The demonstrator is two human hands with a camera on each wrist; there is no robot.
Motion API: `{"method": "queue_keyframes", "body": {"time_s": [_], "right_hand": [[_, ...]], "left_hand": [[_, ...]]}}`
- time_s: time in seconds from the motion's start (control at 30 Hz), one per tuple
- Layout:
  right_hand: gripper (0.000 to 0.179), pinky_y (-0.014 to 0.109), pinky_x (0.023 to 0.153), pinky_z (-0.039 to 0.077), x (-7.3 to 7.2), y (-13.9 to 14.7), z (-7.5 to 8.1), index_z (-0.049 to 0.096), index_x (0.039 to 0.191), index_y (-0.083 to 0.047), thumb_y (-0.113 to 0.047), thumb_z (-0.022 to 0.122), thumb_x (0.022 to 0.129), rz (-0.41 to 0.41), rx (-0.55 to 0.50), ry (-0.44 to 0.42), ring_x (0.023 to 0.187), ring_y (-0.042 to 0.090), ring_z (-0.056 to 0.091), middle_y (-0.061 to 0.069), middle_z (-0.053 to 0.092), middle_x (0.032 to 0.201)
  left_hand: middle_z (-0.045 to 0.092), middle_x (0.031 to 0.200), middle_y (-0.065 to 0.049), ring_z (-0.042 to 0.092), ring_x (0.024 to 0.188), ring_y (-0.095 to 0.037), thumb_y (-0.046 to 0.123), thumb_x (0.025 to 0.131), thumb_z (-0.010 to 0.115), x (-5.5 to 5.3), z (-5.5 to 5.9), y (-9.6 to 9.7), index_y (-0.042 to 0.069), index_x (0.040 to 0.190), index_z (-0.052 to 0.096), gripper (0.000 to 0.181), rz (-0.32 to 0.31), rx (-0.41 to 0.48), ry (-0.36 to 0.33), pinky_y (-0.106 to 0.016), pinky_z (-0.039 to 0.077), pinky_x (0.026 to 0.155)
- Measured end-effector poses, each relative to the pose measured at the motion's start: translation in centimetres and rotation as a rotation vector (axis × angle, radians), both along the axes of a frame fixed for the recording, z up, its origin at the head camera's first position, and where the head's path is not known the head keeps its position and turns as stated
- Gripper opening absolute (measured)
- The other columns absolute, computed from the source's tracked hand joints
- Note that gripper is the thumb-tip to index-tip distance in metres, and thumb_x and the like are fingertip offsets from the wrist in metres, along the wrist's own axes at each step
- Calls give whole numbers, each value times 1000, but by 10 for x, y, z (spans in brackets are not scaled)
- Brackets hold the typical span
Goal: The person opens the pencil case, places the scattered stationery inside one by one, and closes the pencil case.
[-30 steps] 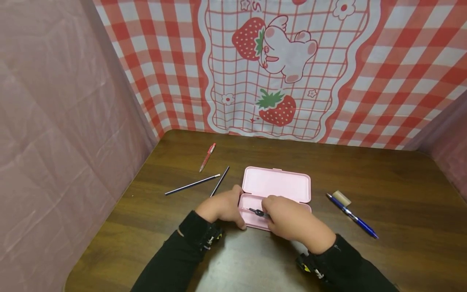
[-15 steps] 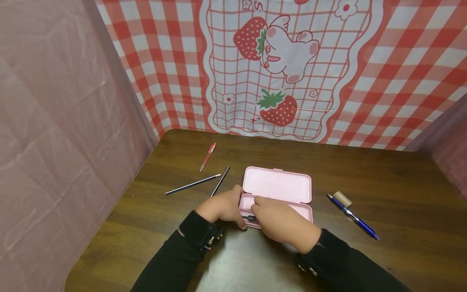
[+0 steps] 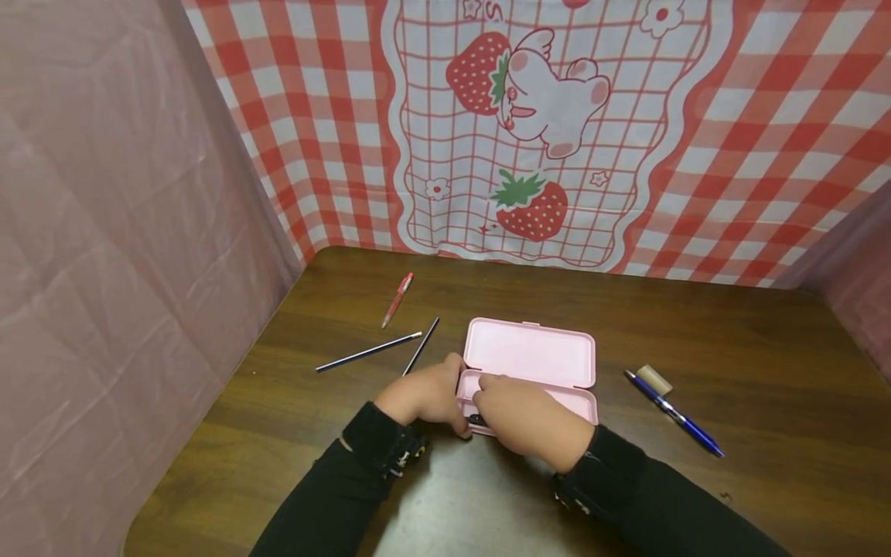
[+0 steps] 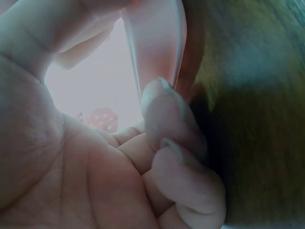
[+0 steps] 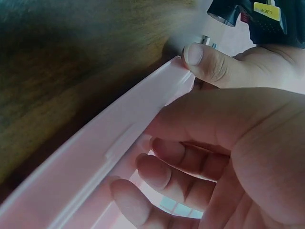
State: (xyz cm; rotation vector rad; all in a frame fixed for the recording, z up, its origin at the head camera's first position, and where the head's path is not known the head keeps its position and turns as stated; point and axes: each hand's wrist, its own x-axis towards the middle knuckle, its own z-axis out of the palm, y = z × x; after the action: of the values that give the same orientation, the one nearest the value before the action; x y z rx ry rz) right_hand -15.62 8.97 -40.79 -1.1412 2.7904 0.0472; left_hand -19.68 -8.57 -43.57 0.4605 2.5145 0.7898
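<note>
A pink pencil case (image 3: 581, 401) lies on the table with its lid (image 3: 530, 353) folded back. My left hand (image 3: 426, 393) grips the case's left end between thumb and fingers; in the left wrist view, fingertips (image 4: 159, 100) press against its wall. My right hand (image 3: 525, 414) reaches down into the case from the right. Under its fingers shows the black rounded part of what looks like a drawing compass (image 3: 476, 420), mostly covered by the hand. The right wrist view has several curled fingers (image 5: 155, 169) inside the case's front wall, the thumb tip hidden behind it.
Left of the case lie a red pen (image 3: 397, 300), a dark pencil (image 3: 369, 352) and a dark slim stick (image 3: 421, 346), partly behind the left hand. To the right are a blue pen (image 3: 674, 412) and a beige eraser (image 3: 654, 379). A checked cloth (image 3: 334, 139) hangs behind the table.
My right hand has moved left and lowered the drawing compass into the front of the case, covering more of it. The left hand has stayed on the case's left end.
</note>
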Motion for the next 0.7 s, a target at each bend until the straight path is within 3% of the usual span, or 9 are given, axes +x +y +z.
{"method": "queue_keyframes", "body": {"time_s": [0.23,0.47,0.7], "right_hand": [[5,36,71,53,-1,7,-1,73,92,-8,-6,77,89,11,-56,18,71,15,57,4,66,85],[12,37,71,52,-8,12,-5,69,81,-12,-8,77,89,-25,-126,-60,66,14,54,-2,62,74],[15,36,70,52,-11,16,-6,68,77,-12,-13,80,87,-29,-205,-49,61,14,50,-5,59,69]], "left_hand": [[61,97,-5,60,83,-21,23,56,101,0,2,3,6,119,47,85,-4,-10,11,-37,50,79],[60,97,-5,59,85,-21,26,57,101,1,4,2,7,120,46,86,9,-29,-6,-37,49,80],[60,98,-5,59,86,-21,27,57,101,1,1,0,7,122,46,87,7,-26,-10,-38,49,81]]}}
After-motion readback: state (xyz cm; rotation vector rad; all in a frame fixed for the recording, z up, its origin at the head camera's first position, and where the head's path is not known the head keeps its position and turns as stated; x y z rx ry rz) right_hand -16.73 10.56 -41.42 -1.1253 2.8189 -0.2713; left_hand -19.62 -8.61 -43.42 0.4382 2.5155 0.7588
